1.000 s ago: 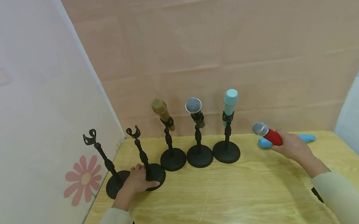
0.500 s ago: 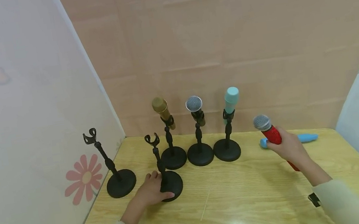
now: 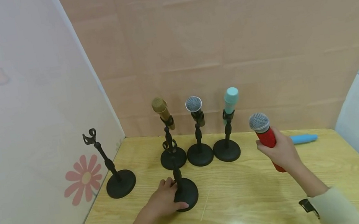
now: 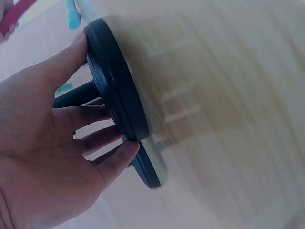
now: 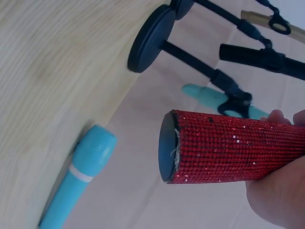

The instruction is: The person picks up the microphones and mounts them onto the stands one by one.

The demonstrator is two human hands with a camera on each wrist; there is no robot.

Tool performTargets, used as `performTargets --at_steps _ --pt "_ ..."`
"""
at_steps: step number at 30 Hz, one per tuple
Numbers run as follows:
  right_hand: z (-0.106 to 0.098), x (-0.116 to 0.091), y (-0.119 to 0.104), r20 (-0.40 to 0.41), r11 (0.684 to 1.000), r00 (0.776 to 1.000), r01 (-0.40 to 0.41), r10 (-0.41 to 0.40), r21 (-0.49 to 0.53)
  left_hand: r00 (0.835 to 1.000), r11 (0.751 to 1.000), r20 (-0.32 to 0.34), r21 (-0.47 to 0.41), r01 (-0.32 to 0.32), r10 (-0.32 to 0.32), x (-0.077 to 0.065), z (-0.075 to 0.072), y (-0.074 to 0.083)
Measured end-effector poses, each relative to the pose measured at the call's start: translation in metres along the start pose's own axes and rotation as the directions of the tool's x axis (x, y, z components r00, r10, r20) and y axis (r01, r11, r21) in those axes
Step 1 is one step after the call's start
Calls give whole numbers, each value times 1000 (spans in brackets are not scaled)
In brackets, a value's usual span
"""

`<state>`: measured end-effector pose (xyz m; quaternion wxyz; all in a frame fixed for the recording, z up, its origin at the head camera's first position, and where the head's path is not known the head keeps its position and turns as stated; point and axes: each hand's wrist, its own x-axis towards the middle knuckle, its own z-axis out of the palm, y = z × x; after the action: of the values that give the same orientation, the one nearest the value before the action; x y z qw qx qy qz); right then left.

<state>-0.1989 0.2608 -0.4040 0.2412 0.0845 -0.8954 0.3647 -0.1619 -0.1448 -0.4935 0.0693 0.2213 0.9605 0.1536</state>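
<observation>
My left hand (image 3: 163, 200) grips the round base of a black microphone stand (image 3: 189, 195), thumb on the near edge and fingers around the far side. The stand's clip holds nothing and overlaps the stand behind it in the head view. Up close in the left wrist view, the thumb and fingertips hold the rim of the base (image 4: 114, 81). My right hand (image 3: 283, 150) holds a red glittery microphone (image 3: 267, 139) by its handle, silver head up and tilted. Its bare lower end (image 5: 214, 148) shows in the right wrist view.
Stands at the back hold a gold microphone (image 3: 160, 106), a silver-headed microphone (image 3: 194, 104) and a mint microphone (image 3: 231, 98). Another stand (image 3: 121, 184), its clip bare, is at the left. A blue microphone (image 3: 304, 138) lies at the right, partly hidden by my right hand.
My left hand has brought the stand rightward and nearer, away from the left stand. My right hand has drawn the red microphone back from the blue one and turned it more upright.
</observation>
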Motion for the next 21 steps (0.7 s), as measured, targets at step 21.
performTargets --at_steps 21 --pt "4 -16 -43 -122 993 992 56 -44 100 993 991 18 65 -115 114 -5 18 51"
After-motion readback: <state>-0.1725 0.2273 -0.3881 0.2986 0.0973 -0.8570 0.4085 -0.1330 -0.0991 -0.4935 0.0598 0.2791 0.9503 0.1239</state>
